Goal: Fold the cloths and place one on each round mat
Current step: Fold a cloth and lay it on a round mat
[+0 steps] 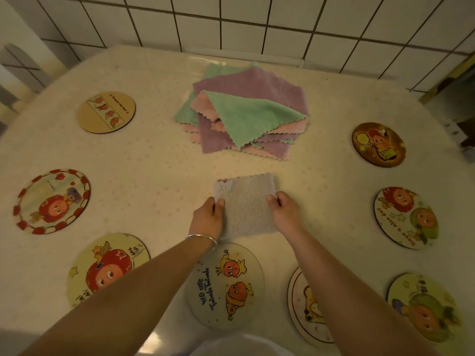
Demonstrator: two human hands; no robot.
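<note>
At table centre, near edge: left hand point(208, 217) and right hand point(282, 209), each pinching a side edge of one folded pale lilac cloth point(246, 205) lying flat on the tablecloth point(154, 163), just beyond the nearest round mat point(226, 286); beyond it, stack of unfolded cloths point(244, 114), green, pink and purple; round mats ringing the table, eight visible, all bare, e.g. far left mat point(106, 112), far right mat point(378, 144); progress judged early: one cloth folded, none yet placed, stack remaining.
</note>
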